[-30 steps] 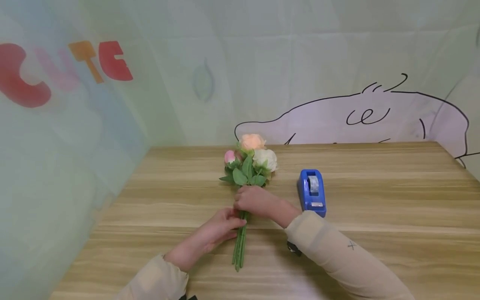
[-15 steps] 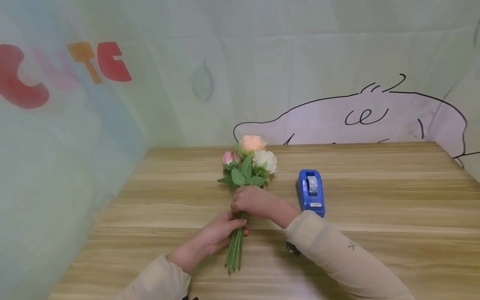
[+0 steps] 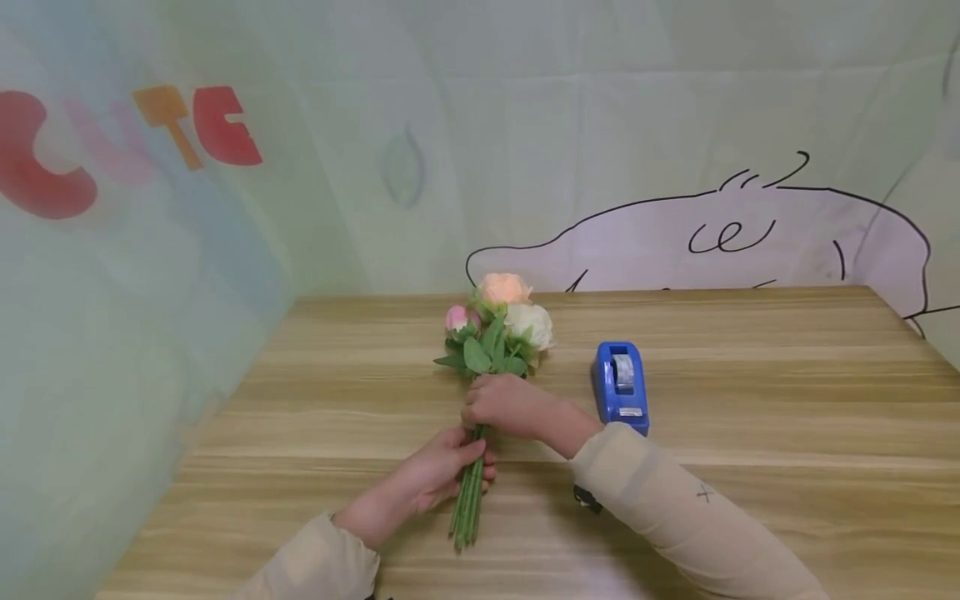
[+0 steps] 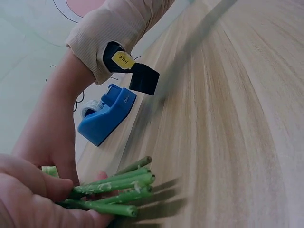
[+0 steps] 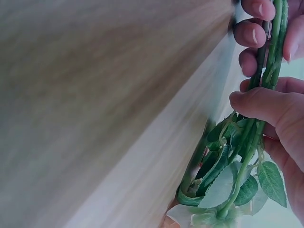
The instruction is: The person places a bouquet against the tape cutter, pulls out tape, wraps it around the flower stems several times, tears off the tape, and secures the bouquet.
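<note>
A bouquet of artificial flowers (image 3: 491,342) with peach, white and pink heads lies over the table, heads toward the back wall. My right hand (image 3: 508,406) grips its stems just below the leaves. Lower down, the left hand (image 3: 442,467) holds the same bundle, thumb across the front and fingers curled behind. The cut ends of the green stems (image 4: 121,187) stick out past the left hand in the left wrist view. In the right wrist view, the right thumb and fingers (image 5: 266,104) wrap the stems beside the leaves (image 5: 271,183). Some flower heads are partly hidden there.
A blue tape dispenser (image 3: 621,387) with a roll of clear tape stands on the wooden table (image 3: 750,375), right of the flowers and close to the right sleeve (image 3: 645,475). Printed fabric (image 3: 525,150) hangs behind the table and on its left side.
The lower stem ends have shifted slightly left and the left hand has closed further around the bundle, its fingertips now showing on the far side. The right hand keeps its grip.
</note>
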Action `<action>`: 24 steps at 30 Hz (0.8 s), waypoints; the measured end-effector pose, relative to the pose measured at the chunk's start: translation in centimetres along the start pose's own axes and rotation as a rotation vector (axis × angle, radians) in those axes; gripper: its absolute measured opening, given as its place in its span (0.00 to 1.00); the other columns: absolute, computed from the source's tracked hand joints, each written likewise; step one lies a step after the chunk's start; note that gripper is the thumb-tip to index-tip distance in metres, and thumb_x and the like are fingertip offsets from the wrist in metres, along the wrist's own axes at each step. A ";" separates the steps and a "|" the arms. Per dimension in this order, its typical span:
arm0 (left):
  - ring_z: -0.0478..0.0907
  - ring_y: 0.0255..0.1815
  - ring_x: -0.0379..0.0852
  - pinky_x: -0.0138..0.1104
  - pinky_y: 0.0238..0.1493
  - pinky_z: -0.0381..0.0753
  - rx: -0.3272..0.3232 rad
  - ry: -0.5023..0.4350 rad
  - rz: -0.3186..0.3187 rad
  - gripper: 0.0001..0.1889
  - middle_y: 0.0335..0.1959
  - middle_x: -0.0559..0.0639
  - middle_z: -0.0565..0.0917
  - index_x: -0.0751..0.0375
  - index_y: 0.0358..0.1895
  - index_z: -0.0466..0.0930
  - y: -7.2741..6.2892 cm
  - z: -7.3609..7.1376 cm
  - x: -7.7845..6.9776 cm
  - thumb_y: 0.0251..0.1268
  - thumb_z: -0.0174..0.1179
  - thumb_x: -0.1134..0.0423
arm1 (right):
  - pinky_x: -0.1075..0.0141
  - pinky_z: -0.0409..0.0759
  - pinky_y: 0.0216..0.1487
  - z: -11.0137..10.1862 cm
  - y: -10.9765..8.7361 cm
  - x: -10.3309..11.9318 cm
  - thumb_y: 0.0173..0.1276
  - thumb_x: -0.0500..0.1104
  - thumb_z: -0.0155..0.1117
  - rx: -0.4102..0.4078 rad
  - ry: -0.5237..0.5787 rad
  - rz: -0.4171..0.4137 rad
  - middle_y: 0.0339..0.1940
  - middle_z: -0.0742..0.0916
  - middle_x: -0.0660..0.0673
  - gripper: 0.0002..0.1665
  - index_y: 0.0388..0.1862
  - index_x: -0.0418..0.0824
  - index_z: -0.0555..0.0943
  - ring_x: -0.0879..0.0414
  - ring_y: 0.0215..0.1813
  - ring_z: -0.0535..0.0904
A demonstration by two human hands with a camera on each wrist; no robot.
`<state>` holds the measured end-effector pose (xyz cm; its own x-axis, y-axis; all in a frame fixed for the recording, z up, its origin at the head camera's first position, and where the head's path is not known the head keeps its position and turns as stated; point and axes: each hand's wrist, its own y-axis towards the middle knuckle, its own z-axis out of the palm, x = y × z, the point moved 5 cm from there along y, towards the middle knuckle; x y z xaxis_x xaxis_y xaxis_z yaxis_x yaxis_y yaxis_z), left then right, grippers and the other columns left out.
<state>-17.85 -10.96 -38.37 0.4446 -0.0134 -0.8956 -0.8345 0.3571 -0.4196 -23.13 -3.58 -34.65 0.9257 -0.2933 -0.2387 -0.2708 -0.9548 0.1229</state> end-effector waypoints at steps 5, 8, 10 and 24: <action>0.71 0.30 0.38 0.28 0.35 0.75 -0.009 -0.006 0.056 0.17 0.34 0.54 0.70 0.82 0.59 0.53 -0.1 -0.1 -0.1 0.75 0.34 0.72 | 0.72 0.74 0.35 0.0 0.0 -0.2 0.59 0.39 0.64 -0.026 0.019 0.010 0.29 0.83 0.56 0.04 0.28 0.49 0.82 0.61 0.35 0.76; 0.70 0.29 0.38 0.27 0.35 0.75 -0.029 -0.006 0.081 0.15 0.33 0.53 0.71 0.84 0.56 0.56 -0.2 -0.2 -0.1 0.74 0.35 0.73 | 0.72 0.74 0.36 -0.1 -0.1 -0.4 0.58 0.38 0.64 -0.036 0.018 0.015 0.30 0.83 0.55 0.04 0.28 0.49 0.82 0.60 0.37 0.76; 0.71 0.29 0.37 0.27 0.35 0.75 -0.044 -0.002 0.087 0.14 0.32 0.52 0.72 0.84 0.54 0.58 -0.2 -0.3 -0.1 0.74 0.36 0.73 | 0.72 0.74 0.38 -0.1 -0.2 -0.5 0.59 0.38 0.63 -0.028 0.015 0.016 0.31 0.83 0.55 0.04 0.29 0.49 0.82 0.60 0.39 0.77; 0.70 0.28 0.35 0.25 0.32 0.75 -0.079 -0.016 0.118 0.14 0.31 0.50 0.70 0.83 0.54 0.59 -0.1 -0.5 -0.9 0.74 0.36 0.73 | 0.73 0.74 0.44 -1.5 -0.4 -1.3 0.56 0.38 0.65 -0.022 0.033 0.011 0.33 0.84 0.55 0.07 0.33 0.49 0.85 0.60 0.42 0.77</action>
<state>-18.34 -11.42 -37.61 0.3467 0.0394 -0.9371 -0.9039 0.2810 -0.3226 -23.83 -2.72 -32.95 0.9311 -0.3014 -0.2053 -0.2753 -0.9501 0.1467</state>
